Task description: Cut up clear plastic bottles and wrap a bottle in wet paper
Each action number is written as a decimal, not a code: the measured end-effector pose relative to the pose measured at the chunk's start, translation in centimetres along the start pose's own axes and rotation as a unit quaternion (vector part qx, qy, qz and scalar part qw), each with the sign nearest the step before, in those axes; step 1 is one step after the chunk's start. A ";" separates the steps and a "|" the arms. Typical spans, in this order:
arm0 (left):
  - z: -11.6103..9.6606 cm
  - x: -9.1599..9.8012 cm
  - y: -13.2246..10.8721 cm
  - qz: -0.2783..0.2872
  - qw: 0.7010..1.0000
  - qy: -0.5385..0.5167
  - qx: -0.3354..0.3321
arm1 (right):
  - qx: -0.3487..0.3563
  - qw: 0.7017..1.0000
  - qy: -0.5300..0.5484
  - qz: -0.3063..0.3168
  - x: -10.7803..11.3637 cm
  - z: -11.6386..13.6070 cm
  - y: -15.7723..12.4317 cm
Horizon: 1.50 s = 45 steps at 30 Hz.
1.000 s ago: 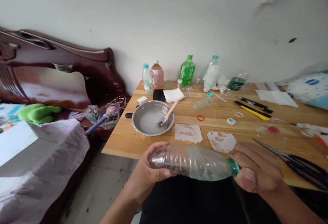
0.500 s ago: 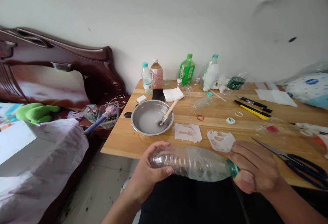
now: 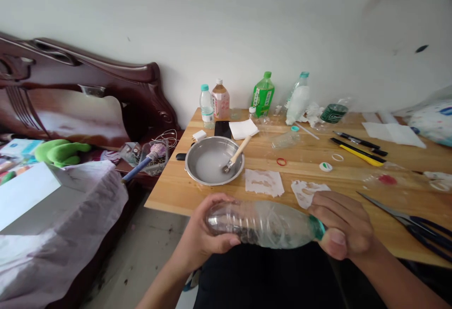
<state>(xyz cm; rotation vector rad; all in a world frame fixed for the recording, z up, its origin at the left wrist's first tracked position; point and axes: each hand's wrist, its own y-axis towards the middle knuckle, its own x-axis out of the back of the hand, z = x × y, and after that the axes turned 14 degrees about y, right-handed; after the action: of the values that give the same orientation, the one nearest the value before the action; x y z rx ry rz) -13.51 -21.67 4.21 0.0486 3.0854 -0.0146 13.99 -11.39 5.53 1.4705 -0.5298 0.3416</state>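
A clear plastic bottle (image 3: 264,224) lies sideways in the air over my lap, with small dark bits inside along its lower side. Its base end sits in my left hand (image 3: 208,231), thumb below and fingers around the back. At the teal neck, my right hand (image 3: 342,226) is closed, fingers wrapped over the cap end. Just beyond the bottle on the table are two torn pieces of wet white paper, a left piece (image 3: 264,182) and a right piece (image 3: 307,192) partly behind my right hand.
On the wooden table (image 3: 165,196) stands a steel pan (image 3: 214,160) of whitish liquid with a brush (image 3: 236,154) in it. Scissors (image 3: 406,219) lie at the right, with a yellow cutter (image 3: 360,152) behind. A green bottle (image 3: 263,94) and others line the wall.
The view has swung slightly left, so the table things appear further right. Both hands keep their hold on the bottle, which stays about level.
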 end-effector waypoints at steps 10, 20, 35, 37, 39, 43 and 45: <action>-0.1 0.3 -0.1 -0.029 0.996 0.068 -0.050 | -0.042 0.999 0.004 -0.016 -1.1 0.3 -0.6; 0.4 -0.3 0.0 -0.078 0.988 0.115 -0.071 | -0.050 0.998 0.013 -0.019 -1.7 0.2 -1.1; 1.0 -0.4 0.1 -0.078 0.968 0.194 -0.138 | -0.100 0.994 0.042 -0.026 -2.3 0.7 -2.6; 1.4 -0.5 0.1 -0.083 0.969 0.187 -0.137 | -0.110 0.992 0.054 -0.021 -2.7 0.7 -3.3; 1.6 -0.6 0.1 -0.080 0.968 0.191 -0.140 | -0.115 0.992 0.058 -0.010 -2.9 0.7 -3.8; 0.8 -0.5 -0.1 -0.070 0.965 0.212 -0.137 | -0.113 0.992 0.054 0.005 -2.7 0.5 -4.0; 0.2 -0.5 -0.1 -0.057 0.969 0.213 -0.109 | -0.113 0.992 0.050 0.008 -2.5 0.4 -4.0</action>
<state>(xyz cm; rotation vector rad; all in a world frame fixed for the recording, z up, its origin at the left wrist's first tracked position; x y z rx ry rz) -13.02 -21.80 3.99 -0.1578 3.4892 0.3794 13.95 -11.85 0.86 1.2243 -0.4835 0.3529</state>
